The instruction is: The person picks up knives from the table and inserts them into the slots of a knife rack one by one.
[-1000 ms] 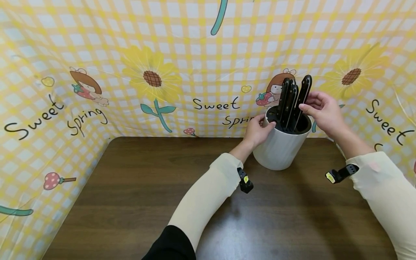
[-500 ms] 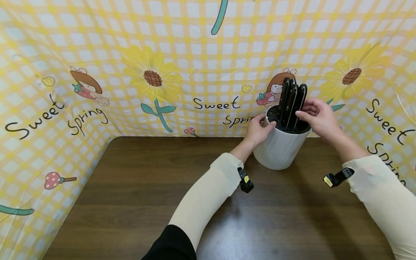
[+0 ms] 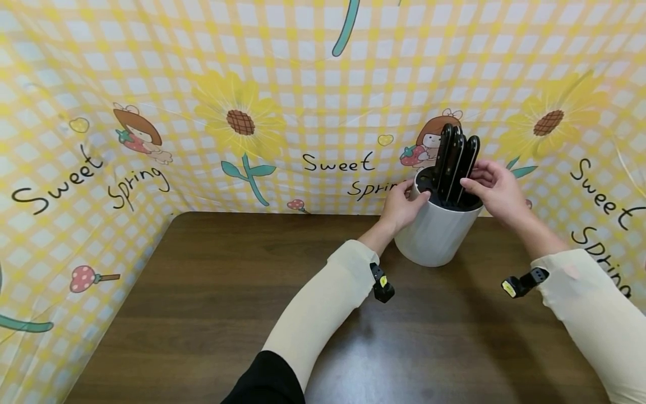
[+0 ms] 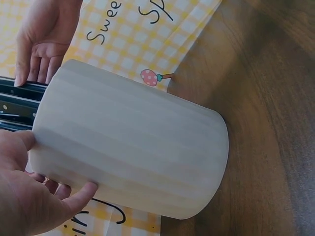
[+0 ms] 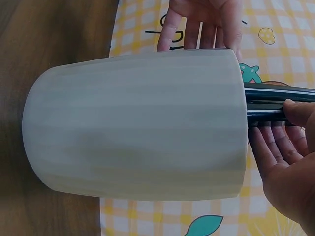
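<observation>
A white cylindrical knife block [image 3: 435, 238] with a black inside stands near the table's back edge, right of centre. Several black-handled knives [image 3: 450, 160] stick up from it, their blades hidden inside. My left hand [image 3: 401, 209] grips the block's left side, thumb at the rim; the left wrist view shows its fingers around the white wall [image 4: 133, 140]. My right hand [image 3: 497, 192] pinches the rightmost knife's black handle [image 3: 471, 157] just above the rim. In the right wrist view the thumb lies on that handle [image 5: 266, 116], with the other fingers behind it.
The brown wooden table [image 3: 212, 303] stretches to the left and front of the block. A yellow checked cloth [image 3: 303, 84] with printed flowers and lettering hangs close behind the block and along both sides.
My right hand has moved down with the knife, whose handle now sits lower, level with the others. My left hand has kept its hold on the knife block.
</observation>
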A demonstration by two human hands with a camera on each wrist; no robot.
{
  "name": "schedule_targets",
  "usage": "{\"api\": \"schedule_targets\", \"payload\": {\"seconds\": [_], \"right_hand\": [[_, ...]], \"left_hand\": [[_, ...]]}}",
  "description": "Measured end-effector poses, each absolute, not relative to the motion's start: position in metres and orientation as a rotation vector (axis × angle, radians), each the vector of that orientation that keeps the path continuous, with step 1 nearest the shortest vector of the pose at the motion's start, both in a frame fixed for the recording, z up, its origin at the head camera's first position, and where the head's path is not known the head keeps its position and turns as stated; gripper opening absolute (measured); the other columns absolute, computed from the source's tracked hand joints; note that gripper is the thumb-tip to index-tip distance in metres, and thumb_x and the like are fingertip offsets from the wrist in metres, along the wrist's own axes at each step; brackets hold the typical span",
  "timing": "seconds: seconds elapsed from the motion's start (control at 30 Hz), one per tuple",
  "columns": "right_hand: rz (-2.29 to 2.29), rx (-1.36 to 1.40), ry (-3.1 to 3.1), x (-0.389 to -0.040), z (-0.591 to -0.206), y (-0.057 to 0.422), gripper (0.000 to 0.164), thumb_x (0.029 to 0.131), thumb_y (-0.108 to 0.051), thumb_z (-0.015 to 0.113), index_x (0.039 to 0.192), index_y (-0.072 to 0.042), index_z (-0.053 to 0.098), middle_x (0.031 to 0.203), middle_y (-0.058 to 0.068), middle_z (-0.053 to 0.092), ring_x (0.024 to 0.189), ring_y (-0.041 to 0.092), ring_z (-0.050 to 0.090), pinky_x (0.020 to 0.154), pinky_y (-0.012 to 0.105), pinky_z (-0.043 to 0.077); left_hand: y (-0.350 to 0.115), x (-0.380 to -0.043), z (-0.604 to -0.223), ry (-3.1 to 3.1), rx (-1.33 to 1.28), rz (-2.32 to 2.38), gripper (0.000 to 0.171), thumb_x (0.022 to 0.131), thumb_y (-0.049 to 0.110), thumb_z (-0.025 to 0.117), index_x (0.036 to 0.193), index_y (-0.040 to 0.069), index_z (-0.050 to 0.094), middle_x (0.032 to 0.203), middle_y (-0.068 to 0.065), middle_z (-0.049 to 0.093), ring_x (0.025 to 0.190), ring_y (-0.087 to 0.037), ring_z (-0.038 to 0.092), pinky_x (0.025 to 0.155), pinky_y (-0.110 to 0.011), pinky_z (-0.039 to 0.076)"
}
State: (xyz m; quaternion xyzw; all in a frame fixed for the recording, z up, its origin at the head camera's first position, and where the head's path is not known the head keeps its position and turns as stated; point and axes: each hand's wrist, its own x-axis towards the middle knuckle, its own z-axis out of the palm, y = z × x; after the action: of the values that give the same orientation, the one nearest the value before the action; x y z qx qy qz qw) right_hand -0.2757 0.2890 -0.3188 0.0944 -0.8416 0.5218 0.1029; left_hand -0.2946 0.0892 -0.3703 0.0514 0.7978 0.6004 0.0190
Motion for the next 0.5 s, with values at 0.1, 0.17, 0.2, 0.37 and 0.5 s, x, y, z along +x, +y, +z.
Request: {"api": "schedule_targets", "payload": {"seconds": [0.1,0.17,0.2,0.37,0.5], "right_hand": [[1.517,0.271,-2.503,-0.274,-0.321,0.290,0.031,0.100,-0.011,0.065,0.127,-0.002,0.052,0.096,-0.022,0.060,0.092,-0.008,0.059,0.079,0.007,0.050],[1.502,0.270,-2.515,-0.274,-0.322,0.291,0.035,0.100,-0.010,0.064,0.130,0.002,0.050,0.097,-0.021,0.060,0.092,-0.008,0.059,0.080,0.007,0.050],[1.497,0.271,-2.520,-0.274,-0.322,0.291,0.038,0.101,-0.010,0.064,0.132,0.004,0.049,0.098,-0.021,0.060,0.092,-0.009,0.059,0.080,0.007,0.050],[1.490,0.292,-2.533,-0.273,-0.323,0.293,0.044,0.101,-0.008,0.062,0.138,0.010,0.045,0.100,-0.023,0.058,0.093,-0.010,0.058,0.080,0.007,0.049],[1.452,0.330,-2.557,-0.271,-0.320,0.298,0.047,0.101,-0.008,0.062,0.140,0.013,0.044,0.100,-0.026,0.057,0.094,-0.012,0.057,0.079,0.007,0.048]], "left_hand": [[0.089,-0.294,-0.371,2.469,0.170,1.861,0.055,0.100,0.031,0.068,0.147,0.007,0.053,0.144,-0.009,0.058,0.128,-0.020,0.057,0.106,-0.033,0.048],[0.088,-0.294,-0.371,2.464,0.189,1.853,0.055,0.100,0.030,0.068,0.147,0.007,0.052,0.144,-0.010,0.057,0.129,-0.021,0.056,0.106,-0.033,0.048],[0.088,-0.294,-0.370,2.461,0.201,1.846,0.055,0.101,0.030,0.068,0.148,0.007,0.052,0.145,-0.010,0.057,0.130,-0.021,0.056,0.106,-0.034,0.048],[0.078,-0.293,-0.366,2.447,0.261,1.808,0.055,0.103,0.032,0.062,0.149,0.004,0.049,0.148,-0.013,0.053,0.135,-0.025,0.052,0.108,-0.038,0.047],[0.062,-0.295,-0.361,2.487,0.347,1.746,0.056,0.104,0.033,0.060,0.149,0.002,0.047,0.150,-0.015,0.051,0.137,-0.027,0.050,0.110,-0.040,0.045]]}}
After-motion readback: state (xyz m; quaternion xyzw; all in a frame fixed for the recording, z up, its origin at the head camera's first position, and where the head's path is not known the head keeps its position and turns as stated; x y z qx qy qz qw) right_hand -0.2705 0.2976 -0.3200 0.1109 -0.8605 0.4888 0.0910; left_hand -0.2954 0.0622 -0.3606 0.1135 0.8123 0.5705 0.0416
